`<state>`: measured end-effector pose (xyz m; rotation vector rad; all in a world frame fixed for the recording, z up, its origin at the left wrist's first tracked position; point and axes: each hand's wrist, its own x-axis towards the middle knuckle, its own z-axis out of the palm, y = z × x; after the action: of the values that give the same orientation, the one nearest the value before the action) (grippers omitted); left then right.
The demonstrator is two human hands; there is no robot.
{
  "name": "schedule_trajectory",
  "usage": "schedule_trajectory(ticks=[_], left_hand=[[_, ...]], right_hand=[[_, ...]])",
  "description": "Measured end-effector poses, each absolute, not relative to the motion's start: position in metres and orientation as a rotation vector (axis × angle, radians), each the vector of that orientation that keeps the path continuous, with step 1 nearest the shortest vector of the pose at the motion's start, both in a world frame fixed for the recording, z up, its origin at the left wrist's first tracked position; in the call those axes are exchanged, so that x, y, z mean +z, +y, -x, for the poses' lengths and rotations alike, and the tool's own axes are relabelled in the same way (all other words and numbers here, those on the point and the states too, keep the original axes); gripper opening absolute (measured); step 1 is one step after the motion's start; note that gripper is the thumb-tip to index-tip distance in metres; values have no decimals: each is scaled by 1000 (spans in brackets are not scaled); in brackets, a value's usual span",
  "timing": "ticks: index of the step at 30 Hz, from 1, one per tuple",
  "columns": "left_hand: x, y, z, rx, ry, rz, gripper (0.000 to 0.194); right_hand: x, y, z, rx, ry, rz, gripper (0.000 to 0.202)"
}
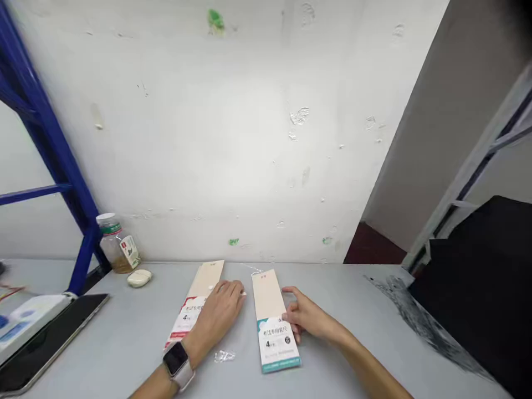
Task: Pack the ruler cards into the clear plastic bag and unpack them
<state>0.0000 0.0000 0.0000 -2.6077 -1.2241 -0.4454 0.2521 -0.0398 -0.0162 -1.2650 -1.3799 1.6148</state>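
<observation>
A packet with a red-and-white label (188, 318) and a cream upper part lies slanted on the grey table. My left hand (221, 310), with a watch on its wrist, rests over this packet's right side, its fingers bent and their tips hidden. To the right lies a second packet with a teal-and-white label (277, 346). My right hand (305, 317) is at that packet's right edge, fingers curved and apart, the fingertips touching or very near the edge. A small piece of clear plastic (224, 356) lies between the packets.
At the left are a lidded jar (120, 246), a white mouse (139, 278), a dark tablet (50, 343) and a white box (31, 321). A blue metal frame (62, 144) stands there too. A white wall backs the table (349, 310); something black (477, 293) is at the right.
</observation>
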Motion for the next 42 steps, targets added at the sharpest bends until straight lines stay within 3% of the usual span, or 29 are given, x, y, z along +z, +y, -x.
schedule_trajectory(ticks=[30,42], left_hand=[[-12,-13,-14,-587,-1207,2753,22],[-20,-2,-3,-1321,-1483,2810,11]], right_hand=[[-21,-49,-205,1527,-1231,1112,49],[-15,-46,-212,1522,-1186,1118,46]])
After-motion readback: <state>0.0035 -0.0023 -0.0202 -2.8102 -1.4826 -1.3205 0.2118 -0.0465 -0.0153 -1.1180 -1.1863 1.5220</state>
